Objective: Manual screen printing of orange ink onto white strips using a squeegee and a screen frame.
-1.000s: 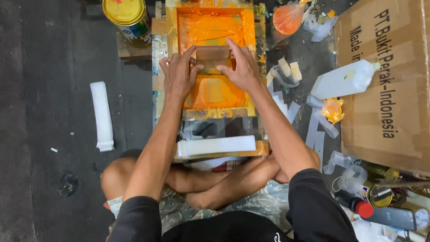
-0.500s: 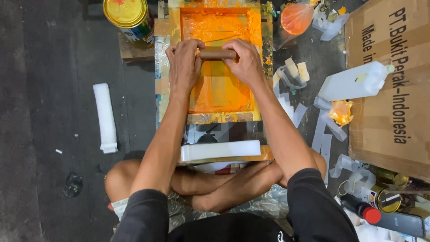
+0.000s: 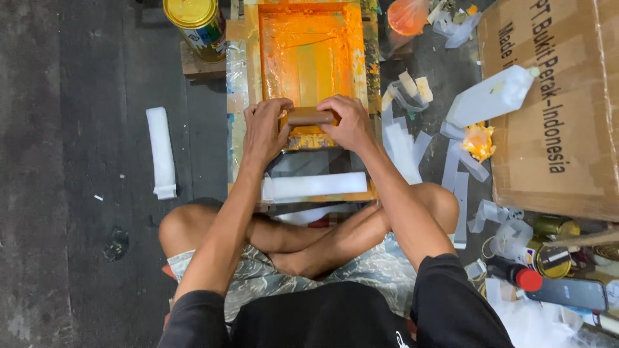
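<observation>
Left hand (image 3: 265, 132) and right hand (image 3: 347, 122) are both gripping the wooden squeegee (image 3: 309, 116), sitting at the near end of the orange-inked screen frame (image 3: 251, 58). Risk: uneven pressure could be smearing ink or shifting the frame.

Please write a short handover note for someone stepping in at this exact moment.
Left hand and right hand: both closed on the ends of the wooden squeegee, which lies across the near end of the printing screen.
Screen: on the floor in front of the crossed legs, its mesh coated with orange ink.
Nearby: paint can far left of the frame, white bottle and cardboard box on the right, a white strip on the near edge.
Done: ink is spread over the mesh. The result beneath is hidden.
</observation>
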